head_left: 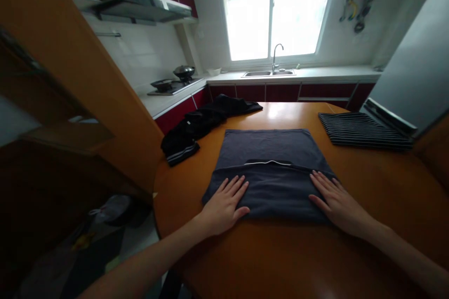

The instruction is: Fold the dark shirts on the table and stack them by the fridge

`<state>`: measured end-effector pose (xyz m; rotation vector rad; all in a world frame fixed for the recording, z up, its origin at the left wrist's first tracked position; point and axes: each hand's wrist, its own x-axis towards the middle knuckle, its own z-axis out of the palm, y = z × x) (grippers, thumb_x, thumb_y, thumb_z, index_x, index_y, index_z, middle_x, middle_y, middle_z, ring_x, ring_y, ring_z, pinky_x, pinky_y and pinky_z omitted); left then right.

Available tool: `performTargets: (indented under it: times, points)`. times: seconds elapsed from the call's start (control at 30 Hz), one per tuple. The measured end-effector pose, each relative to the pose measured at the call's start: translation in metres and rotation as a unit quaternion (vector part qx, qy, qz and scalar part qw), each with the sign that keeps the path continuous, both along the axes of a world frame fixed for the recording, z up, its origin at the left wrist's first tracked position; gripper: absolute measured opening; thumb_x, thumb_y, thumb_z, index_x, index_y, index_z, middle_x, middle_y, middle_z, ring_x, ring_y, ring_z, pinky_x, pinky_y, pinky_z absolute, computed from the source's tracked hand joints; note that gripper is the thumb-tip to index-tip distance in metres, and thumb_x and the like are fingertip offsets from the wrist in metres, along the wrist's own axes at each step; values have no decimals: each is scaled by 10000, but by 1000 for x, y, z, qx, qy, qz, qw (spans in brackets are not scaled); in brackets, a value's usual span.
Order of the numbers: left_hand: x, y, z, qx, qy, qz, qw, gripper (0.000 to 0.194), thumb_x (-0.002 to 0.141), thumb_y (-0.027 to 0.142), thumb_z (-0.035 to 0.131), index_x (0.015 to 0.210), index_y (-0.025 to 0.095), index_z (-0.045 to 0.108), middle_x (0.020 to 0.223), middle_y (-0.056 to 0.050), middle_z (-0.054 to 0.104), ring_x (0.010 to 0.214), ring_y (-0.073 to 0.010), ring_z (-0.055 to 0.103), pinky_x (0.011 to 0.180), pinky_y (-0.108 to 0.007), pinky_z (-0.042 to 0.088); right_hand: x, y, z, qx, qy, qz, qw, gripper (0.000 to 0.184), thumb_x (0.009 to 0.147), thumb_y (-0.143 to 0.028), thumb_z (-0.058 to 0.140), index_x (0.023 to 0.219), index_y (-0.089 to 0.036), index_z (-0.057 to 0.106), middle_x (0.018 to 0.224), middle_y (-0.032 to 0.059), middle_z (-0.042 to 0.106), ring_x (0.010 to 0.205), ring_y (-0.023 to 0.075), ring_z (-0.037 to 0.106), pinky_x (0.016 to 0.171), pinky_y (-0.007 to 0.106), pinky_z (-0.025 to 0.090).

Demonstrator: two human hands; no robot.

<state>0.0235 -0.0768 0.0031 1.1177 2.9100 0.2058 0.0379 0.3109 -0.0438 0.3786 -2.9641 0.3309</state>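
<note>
Head view looks down on two bare hands lying palm down on a folded dark blue-grey garment (266,145), with the fingers stretched out and pointing away from the person. On the left hand (226,205) the four fingers are slightly spread, and its thumb stands well apart, reaching inward over the cloth. The right hand (333,203) mirrors it, its fingers loosely fanned and its thumb angled inward; neither hand is pinching anything. The garment lies under both sets of fingers and fills the space between them. A turned-over layer is beneath the fingers, its upper edge running just beyond the fingertips, while the single expanse of cloth continues farther off past them. Midway between the two sets of fingertips, at that edge, shows a dark strip with a thin white line (270,162). The garment's near fold crosses between the hands, close to the thumbs, and bare wooden table (291,261) lies on the near side of it. Beyond the left fingers and out to their left is a crumpled black garment (210,119) with a striped end; beyond the right fingers, out to their right, lies a black-and-white striped cloth (361,130).
</note>
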Motion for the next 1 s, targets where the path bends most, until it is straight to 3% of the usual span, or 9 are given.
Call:
performTargets:
  times: [0.1,0.2,0.27,0.37,0.47,0.57,0.73,0.9,1.0]
  points:
    - [1,-9,6,2,-17,5,1000,699,1012,602,333,1594,240,199,1650,-75,165,1527,-262,119,1233,-472,125,-6,31,-15,9,8,-21,1000,731,955,-594,315,1540,-159,372,1601,125,316,1487,288,268,1211,521,208]
    - [-10,-10,21,46,-54,24,997,630,1044,552,260,1577,216,269,1624,-91,262,1513,-237,200,1224,-445,190,-11,44,-16,15,-2,-59,998,785,930,-617,305,1521,-109,398,1586,158,338,1482,329,268,1199,574,201]
    - [-26,-1,30,86,-44,50,994,596,1059,507,225,1549,186,338,1599,-103,329,1499,-225,250,1221,-433,214,-14,35,-6,15,14,-85,996,787,940,-606,284,1515,-81,397,1584,179,335,1489,345,242,1191,610,174]
    - [-54,29,35,101,-11,47,994,577,1060,472,255,1514,143,395,1582,-128,361,1489,-240,277,1214,-438,232,-25,-10,18,2,59,-68,996,710,993,-521,240,1522,-67,371,1596,190,305,1503,320,208,1194,586,169]
    - [-73,67,23,68,-1,-2,998,572,1062,445,256,1528,130,359,1591,-143,336,1496,-253,255,1201,-457,248,-42,-66,33,-18,55,16,998,619,1015,-436,250,1540,-122,349,1599,167,312,1496,296,244,1181,566,214]
    - [-78,89,2,39,16,-28,999,631,1054,501,244,1559,126,292,1613,-154,273,1509,-276,207,1204,-492,213,-60,-101,30,-24,38,53,998,605,1016,-399,268,1556,-131,316,1610,171,278,1499,297,230,1172,565,227]
    - [-76,83,-18,39,44,-44,997,679,1037,573,219,1563,152,299,1617,-135,268,1518,-266,178,1221,-479,161,-68,-105,16,-10,17,64,998,626,1013,-446,293,1562,-147,310,1607,160,284,1499,298,230,1192,577,149]
    - [-75,87,-14,58,57,-38,996,597,1050,415,256,1577,134,244,1629,-105,247,1523,-224,158,1234,-451,117,-62,-112,25,-7,37,73,997,594,1017,-349,257,1546,-90,331,1612,162,270,1513,285,185,1213,543,96]
    - [-76,90,-13,48,42,-34,997,583,1040,366,273,1563,111,274,1618,-113,280,1519,-222,179,1234,-438,120,-62,-117,28,-16,21,94,995,581,1009,-323,273,1549,-118,333,1606,146,293,1506,277,213,1211,538,128]
